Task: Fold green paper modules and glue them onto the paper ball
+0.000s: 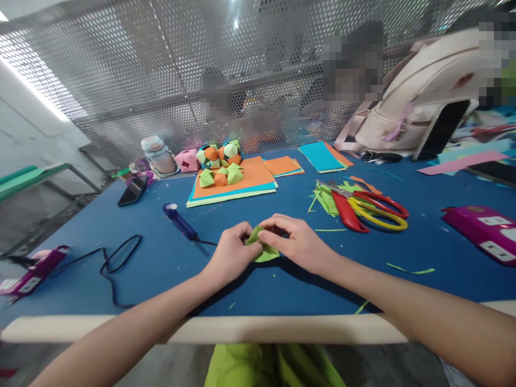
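Note:
Between both hands, just above the blue tabletop (pixel 169 290), is a small folded piece of light green paper (pixel 266 255). My left hand (pixel 234 251) pinches its left side with thumb and fingers. On its upper right side, my right hand (pixel 296 241) closes thumb and fingertips over the paper. Part of the sheet is hidden behind the fingers, so its exact folds cannot be made out. Beyond the hands, folded green and orange paper pieces (pixel 221 178) rest on a stack of orange, blue and green sheets (pixel 253 177).
Red and yellow-handled scissors (pixel 379 210) lie by green paper scraps (pixel 324 198) at right. A dark blue corded tool (pixel 179 221) lies left. Purple power strips (pixel 486 230) sit at both sides. A bottle (pixel 157 156), phone (pixel 133 191) and backpack (pixel 415 102) stand or lie farther back.

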`<state>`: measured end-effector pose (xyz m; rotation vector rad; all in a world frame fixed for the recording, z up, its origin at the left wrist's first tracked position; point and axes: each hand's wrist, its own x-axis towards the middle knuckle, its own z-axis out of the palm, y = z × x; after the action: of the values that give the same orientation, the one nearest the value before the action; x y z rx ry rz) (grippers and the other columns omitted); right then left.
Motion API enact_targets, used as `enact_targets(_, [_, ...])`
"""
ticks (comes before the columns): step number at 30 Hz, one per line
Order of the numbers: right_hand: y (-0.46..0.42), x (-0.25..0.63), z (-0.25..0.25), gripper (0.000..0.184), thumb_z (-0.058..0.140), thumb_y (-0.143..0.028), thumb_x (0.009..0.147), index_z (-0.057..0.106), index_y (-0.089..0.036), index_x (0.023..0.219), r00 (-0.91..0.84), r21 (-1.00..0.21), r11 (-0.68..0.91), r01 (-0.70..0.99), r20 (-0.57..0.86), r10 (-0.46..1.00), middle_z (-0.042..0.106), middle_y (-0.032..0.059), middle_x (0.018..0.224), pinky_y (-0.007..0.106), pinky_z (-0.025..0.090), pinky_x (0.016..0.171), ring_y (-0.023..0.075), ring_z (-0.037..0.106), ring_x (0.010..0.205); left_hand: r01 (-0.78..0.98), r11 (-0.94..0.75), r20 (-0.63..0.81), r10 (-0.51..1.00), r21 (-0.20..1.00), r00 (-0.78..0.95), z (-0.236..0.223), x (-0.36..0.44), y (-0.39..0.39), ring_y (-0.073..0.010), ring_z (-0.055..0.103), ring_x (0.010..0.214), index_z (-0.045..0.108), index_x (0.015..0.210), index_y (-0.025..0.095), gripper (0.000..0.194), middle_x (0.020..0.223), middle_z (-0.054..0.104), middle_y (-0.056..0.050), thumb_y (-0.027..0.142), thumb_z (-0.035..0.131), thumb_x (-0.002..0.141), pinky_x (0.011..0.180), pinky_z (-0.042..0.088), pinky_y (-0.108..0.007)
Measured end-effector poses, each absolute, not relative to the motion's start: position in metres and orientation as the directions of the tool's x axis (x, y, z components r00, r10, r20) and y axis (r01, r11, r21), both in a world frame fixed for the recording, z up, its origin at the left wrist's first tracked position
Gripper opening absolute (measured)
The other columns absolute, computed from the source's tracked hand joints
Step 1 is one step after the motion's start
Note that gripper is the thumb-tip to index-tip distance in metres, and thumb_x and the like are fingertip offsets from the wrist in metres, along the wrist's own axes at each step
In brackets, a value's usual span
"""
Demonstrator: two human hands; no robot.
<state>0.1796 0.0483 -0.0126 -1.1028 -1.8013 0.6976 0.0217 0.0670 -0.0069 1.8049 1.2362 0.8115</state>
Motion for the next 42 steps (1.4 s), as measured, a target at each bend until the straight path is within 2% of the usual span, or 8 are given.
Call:
enact_targets(12, [0.054, 0.179, -0.026, 0.014, 0.051, -0.009, 0.082, 0.062, -0.017, 0.079, -0.21, -0.622, 0.584, 0.521, 0.57, 0.795, 0.061, 0.0013, 0.071, 0.023, 0.041, 0.062, 0.0123, 0.055, 0.065, 0.422, -0.206, 0.112, 0.965, 0.883, 0.236, -0.013, 0.023, 0.071, -0.0077, 0.034, 0.055, 0.044, 0.059, 0.016, 0.019, 0.055, 0.04, 0.006, 0.026, 0.057, 0.07, 0.051, 0.029, -0.02])
enact_targets(18, [0.06, 0.185, -0.028, 0.014, 0.052, -0.008, 0.079, 0.062, -0.017, 0.075, -0.185, -0.636, 0.53, 0.56, 0.528, 0.829, 0.061, 0.0, 0.069, 0.023, 0.04, 0.06, 0.0115, 0.055, 0.062, 0.377, -0.181, 0.052, 0.943, 0.908, 0.329, -0.011, 0.022, 0.073, -0.0099, 0.044, 0.062, 0.06, 0.083, 0.014, 0.017, 0.069, 0.053, 0.002, 0.025, 0.055, 0.072, 0.057, 0.036, -0.021])
enact_targets(22, [0.064, 0.187, -0.029, 0.013, 0.051, -0.011, 0.08, 0.062, -0.017, 0.075, -0.201, -0.641, 0.518, 0.566, 0.502, 0.841, 0.061, 0.0004, 0.068, 0.023, 0.04, 0.06, 0.0117, 0.054, 0.062, 0.419, -0.281, 0.101, 0.91, 0.863, 0.401, -0.012, 0.019, 0.076, -0.0103, 0.044, 0.063, 0.062, 0.068, 0.014, 0.026, 0.064, 0.053, 0.002, 0.027, 0.044, 0.081, 0.059, 0.035, -0.022])
enact_targets(26, [0.062, 0.185, -0.028, 0.011, 0.055, -0.022, 0.08, 0.062, -0.016, 0.087, -0.167, -0.689, 0.461, 0.559, 0.452, 0.876, 0.062, 0.0011, 0.072, 0.024, 0.041, 0.061, 0.0127, 0.055, 0.063, 0.458, -0.308, 0.155, 0.927, 0.834, 0.343, -0.013, 0.017, 0.079, -0.0103, 0.041, 0.06, 0.061, 0.065, 0.013, 0.028, 0.059, 0.049, 0.002, 0.028, 0.044, 0.083, 0.056, 0.033, -0.022])
enact_targets(30, [0.062, 0.183, -0.028, 0.021, 0.048, -0.027, 0.086, 0.058, -0.018, 0.07, -0.153, -0.673, 0.412, 0.615, 0.411, 0.899, 0.054, -0.0022, 0.057, 0.023, 0.035, 0.053, 0.0111, 0.048, 0.052, 0.447, -0.308, 0.176, 0.933, 0.84, 0.314, -0.013, 0.017, 0.08, -0.0101, 0.042, 0.059, 0.063, 0.064, 0.013, 0.03, 0.058, 0.05, 0.002, 0.028, 0.045, 0.083, 0.055, 0.034, -0.021])
enact_targets(33, [0.063, 0.184, -0.027, 0.028, 0.045, -0.025, 0.087, 0.056, -0.018, 0.062, -0.18, -0.651, 0.428, 0.627, 0.413, 0.893, 0.052, -0.003, 0.05, 0.023, 0.034, 0.052, 0.0105, 0.047, 0.047, 0.432, -0.293, 0.155, 0.932, 0.853, 0.326, -0.014, 0.016, 0.082, -0.0104, 0.047, 0.058, 0.07, 0.087, 0.013, 0.026, 0.063, 0.058, 0.002, 0.028, 0.051, 0.08, 0.056, 0.038, -0.021])
enact_targets(36, [0.063, 0.185, -0.025, 0.026, 0.047, -0.023, 0.087, 0.06, -0.018, 0.065, -0.231, -0.639, 0.468, 0.61, 0.422, 0.877, 0.055, -0.0021, 0.05, 0.023, 0.035, 0.053, 0.011, 0.05, 0.048, 0.419, -0.293, 0.147, 0.926, 0.859, 0.347, -0.015, 0.014, 0.083, -0.0125, 0.054, 0.063, 0.067, 0.108, 0.014, 0.037, 0.074, 0.068, -0.001, 0.032, 0.056, 0.078, 0.061, 0.043, -0.023])
enact_targets(42, [0.06, 0.187, -0.019, 0.025, 0.049, -0.033, 0.086, 0.064, -0.018, 0.072, -0.194, -0.757, 0.381, 0.531, 0.329, 0.924, 0.06, -0.0018, 0.052, 0.023, 0.039, 0.054, 0.0122, 0.055, 0.051, 0.338, -0.346, 0.205, 0.898, 0.875, 0.389, -0.015, 0.012, 0.081, -0.0182, 0.063, 0.081, 0.074, 0.09, 0.016, 0.03, 0.086, 0.073, -0.002, 0.031, 0.048, 0.084, 0.073, 0.046, -0.025])
